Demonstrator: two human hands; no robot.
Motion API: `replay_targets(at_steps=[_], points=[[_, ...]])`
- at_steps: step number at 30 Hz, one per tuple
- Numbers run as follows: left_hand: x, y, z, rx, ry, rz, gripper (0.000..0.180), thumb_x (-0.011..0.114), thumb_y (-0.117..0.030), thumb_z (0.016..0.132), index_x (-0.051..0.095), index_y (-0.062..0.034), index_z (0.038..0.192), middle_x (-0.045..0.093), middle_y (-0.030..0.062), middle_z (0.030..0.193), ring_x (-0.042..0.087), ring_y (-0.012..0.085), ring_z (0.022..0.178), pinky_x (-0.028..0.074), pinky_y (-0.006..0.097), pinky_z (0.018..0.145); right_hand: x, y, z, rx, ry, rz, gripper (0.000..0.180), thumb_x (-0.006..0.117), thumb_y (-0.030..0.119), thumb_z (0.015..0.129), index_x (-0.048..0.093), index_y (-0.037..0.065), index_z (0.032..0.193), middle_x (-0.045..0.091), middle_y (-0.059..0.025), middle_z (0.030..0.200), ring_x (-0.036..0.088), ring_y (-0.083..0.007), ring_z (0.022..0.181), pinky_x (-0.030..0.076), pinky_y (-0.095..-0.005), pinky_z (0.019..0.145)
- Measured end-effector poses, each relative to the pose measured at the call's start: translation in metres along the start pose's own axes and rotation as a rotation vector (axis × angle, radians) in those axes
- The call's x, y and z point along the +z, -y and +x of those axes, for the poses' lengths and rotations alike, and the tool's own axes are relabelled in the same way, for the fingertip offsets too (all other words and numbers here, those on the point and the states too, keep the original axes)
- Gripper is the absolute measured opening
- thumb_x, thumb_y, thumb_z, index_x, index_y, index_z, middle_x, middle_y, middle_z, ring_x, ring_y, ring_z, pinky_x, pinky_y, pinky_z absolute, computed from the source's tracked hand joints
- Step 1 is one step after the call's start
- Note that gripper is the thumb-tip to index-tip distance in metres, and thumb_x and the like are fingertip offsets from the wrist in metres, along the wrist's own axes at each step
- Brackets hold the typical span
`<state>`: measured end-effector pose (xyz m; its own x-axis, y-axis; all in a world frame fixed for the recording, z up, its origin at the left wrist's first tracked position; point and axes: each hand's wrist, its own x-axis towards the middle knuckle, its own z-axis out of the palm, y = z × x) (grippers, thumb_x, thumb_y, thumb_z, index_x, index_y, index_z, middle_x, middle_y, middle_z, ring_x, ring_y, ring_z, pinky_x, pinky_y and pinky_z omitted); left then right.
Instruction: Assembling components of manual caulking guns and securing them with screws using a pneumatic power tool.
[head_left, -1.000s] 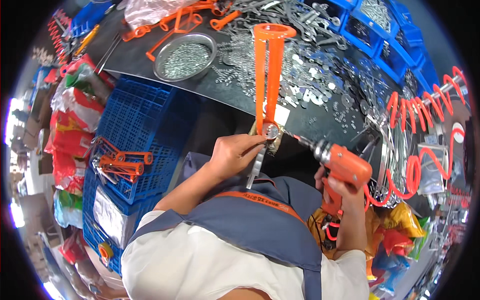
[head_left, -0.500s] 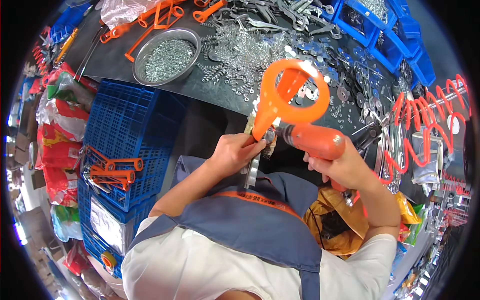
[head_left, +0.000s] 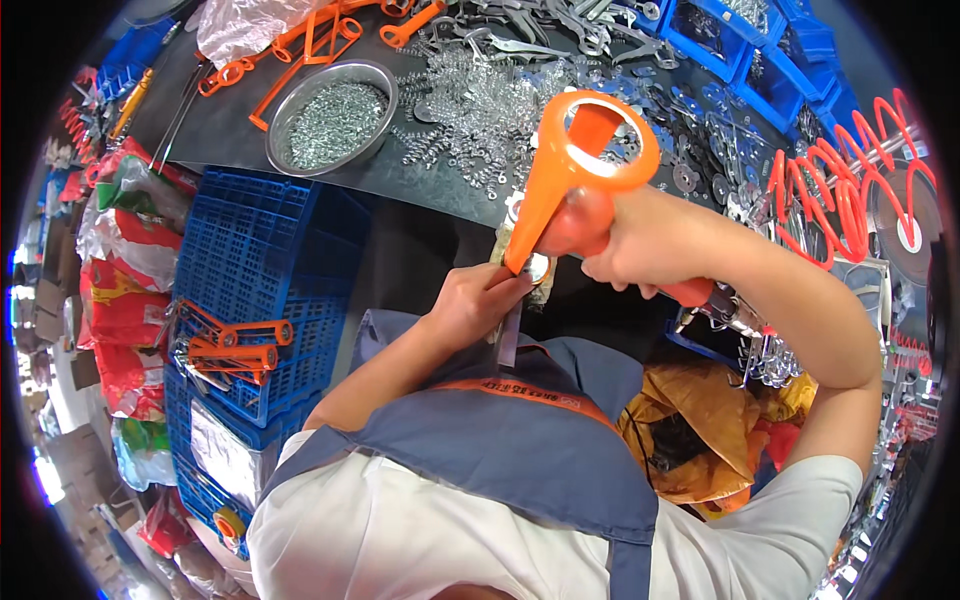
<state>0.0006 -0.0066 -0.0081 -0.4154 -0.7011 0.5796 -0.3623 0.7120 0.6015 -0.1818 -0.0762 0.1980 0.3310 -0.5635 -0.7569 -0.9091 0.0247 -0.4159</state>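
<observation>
My left hand [head_left: 474,302] pinches the narrow lower end of an orange frame with a large ring at its top [head_left: 546,180]. My right hand [head_left: 650,240] grips a red air-driven power tool [head_left: 580,222], raised right behind the frame. The frame hides the tool's front end, so I cannot tell whether its tip touches anything. Beside my left fingertips is a small round shiny metal part [head_left: 538,268]. A flat metal strip [head_left: 508,342] sticks out below, towards my apron.
A steel bowl of small metal parts [head_left: 384,128] stands on the dark bench by heaped springs [head_left: 470,110] and washers. Blue bins [head_left: 770,100] are at the back right, with a red coiled hose [head_left: 850,190] nearby. Blue crates [head_left: 240,260] holding orange frames [head_left: 235,350] stand at left.
My right hand has swung the power tool up and left, closer behind the orange ring, and my right elbow has moved outward. The frame has tilted slightly; my left hand keeps its pinch.
</observation>
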Motion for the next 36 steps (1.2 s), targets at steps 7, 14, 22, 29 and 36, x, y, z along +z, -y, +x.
replay_targets(at_steps=[7, 14, 22, 29, 36], points=[[-0.019, -0.009, 0.001, 0.045, 0.036, 0.084, 0.013, 0.065, -0.008, 0.08, 0.065, -0.005, 0.093, 0.055, 0.0046, 0.065, 0.057, 0.018, 0.056, 0.045, 0.031, 0.049, 0.014, -0.027, -0.03, -0.181, -0.187, 0.315, 0.033, 0.061, 0.01, 0.075, 0.056, -0.003, 0.105, 0.062, -0.009, 0.074, 0.062, -0.0163, 0.056, 0.052, -0.028, 0.048], [-0.032, 0.013, -0.048, -1.238, -0.59, -1.478, 0.021, 0.046, 0.0, 0.092, 0.052, 0.0067, 0.11, 0.064, 0.0136, 0.093, 0.06, 0.0128, 0.075, 0.049, 0.02, 0.066, 0.082, -0.073, -0.074, -0.325, -0.303, 0.797, 0.041, 0.067, 0.001, 0.077, 0.052, 0.0, 0.115, 0.063, -0.0074, 0.083, 0.064, -0.0132, 0.07, 0.051, -0.0238, 0.045], [-0.053, -0.044, -0.015, -1.17, -0.321, -1.436, 0.021, 0.047, -0.007, 0.095, 0.053, 0.0053, 0.11, 0.063, 0.0128, 0.092, 0.058, 0.0095, 0.07, 0.05, 0.019, 0.062, 0.121, -0.084, -0.058, -0.551, -0.267, 1.013, 0.033, 0.066, -0.001, 0.078, 0.056, -0.003, 0.109, 0.064, -0.0116, 0.084, 0.065, -0.0163, 0.07, 0.049, -0.0238, 0.045], [-0.051, -0.039, -0.022, -0.952, -0.169, -1.703, 0.02, 0.053, -0.019, 0.094, 0.058, -0.0021, 0.102, 0.059, 0.0029, 0.076, 0.037, 0.0041, 0.051, 0.029, 0.018, 0.045, 0.132, -0.076, -0.047, -0.589, -0.204, 1.115, 0.031, 0.065, 0.0, 0.078, 0.057, -0.002, 0.108, 0.064, -0.0127, 0.086, 0.063, -0.0169, 0.071, 0.049, -0.0247, 0.046], [-0.049, -0.04, -0.025, -1.031, -0.231, -1.476, 0.014, 0.065, -0.017, 0.086, 0.063, -0.0049, 0.092, 0.061, 0.0038, 0.078, 0.044, 0.0062, 0.057, 0.035, 0.018, 0.05, 0.137, -0.07, -0.046, -0.532, -0.234, 1.168, 0.031, 0.066, 0.001, 0.079, 0.056, -0.002, 0.109, 0.063, -0.0124, 0.084, 0.063, -0.017, 0.071, 0.047, -0.0227, 0.043]])
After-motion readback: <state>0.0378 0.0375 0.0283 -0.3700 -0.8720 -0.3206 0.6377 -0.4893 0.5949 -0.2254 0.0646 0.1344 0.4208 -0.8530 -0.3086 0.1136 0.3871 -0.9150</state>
